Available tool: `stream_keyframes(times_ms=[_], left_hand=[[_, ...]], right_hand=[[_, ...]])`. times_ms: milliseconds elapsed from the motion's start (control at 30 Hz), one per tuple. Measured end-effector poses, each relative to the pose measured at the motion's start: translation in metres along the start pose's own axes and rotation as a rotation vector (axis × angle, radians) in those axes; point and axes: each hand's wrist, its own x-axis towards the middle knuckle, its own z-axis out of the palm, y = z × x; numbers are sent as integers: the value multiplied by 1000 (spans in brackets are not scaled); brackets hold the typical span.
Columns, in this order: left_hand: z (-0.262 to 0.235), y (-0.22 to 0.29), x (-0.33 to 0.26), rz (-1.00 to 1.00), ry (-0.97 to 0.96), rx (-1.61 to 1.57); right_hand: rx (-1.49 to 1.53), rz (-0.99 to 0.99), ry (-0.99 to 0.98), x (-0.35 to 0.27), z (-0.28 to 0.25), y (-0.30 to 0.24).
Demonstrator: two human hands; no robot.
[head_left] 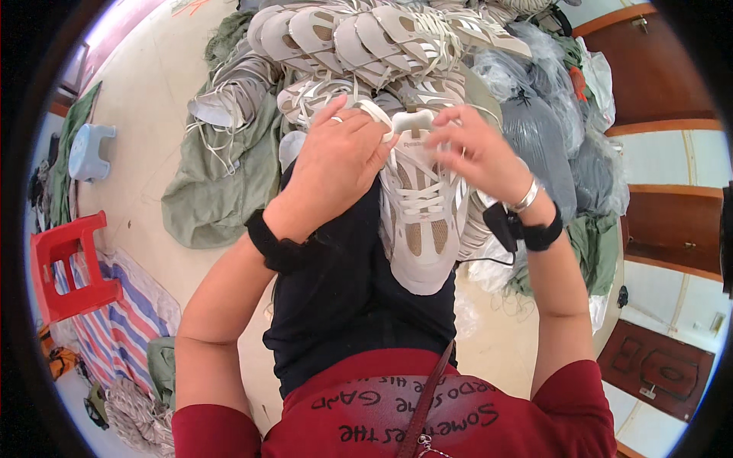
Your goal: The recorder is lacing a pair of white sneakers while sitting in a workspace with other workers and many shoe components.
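Observation:
A beige and white lace-up sneaker (422,271) rests on my dark-trousered lap, toe toward me. Its pale shoelace (420,200) is threaded through the eyelets. My left hand (336,164) is closed at the upper left of the shoe's opening, with a loop of pale lace standing out by its fingers. On the other side of the tongue, my right hand (485,153) hovers with its fingers curved and apart, slightly blurred. I see nothing held in it.
Ahead lies a large pile of similar sneakers (359,46). Green cloth sacks (221,183) flank it, with grey plastic bags (542,130) on the right. At the left stand a red stool (72,267) and a light blue stool (92,153), near a striped sheet (114,305).

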Motion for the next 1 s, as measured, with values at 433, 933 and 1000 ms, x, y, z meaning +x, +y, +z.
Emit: stream_keyframes(times_ms=[433, 933, 1000], left_hand=[[-27, 13, 16, 133, -178, 228], [-33, 30, 19, 204, -218, 350], [-37, 26, 16, 195, -237, 376]], right_hand=[[299, 18, 90, -36, 24, 5], [697, 297, 18, -23, 45, -24], [1148, 275, 123, -28, 47, -9]])
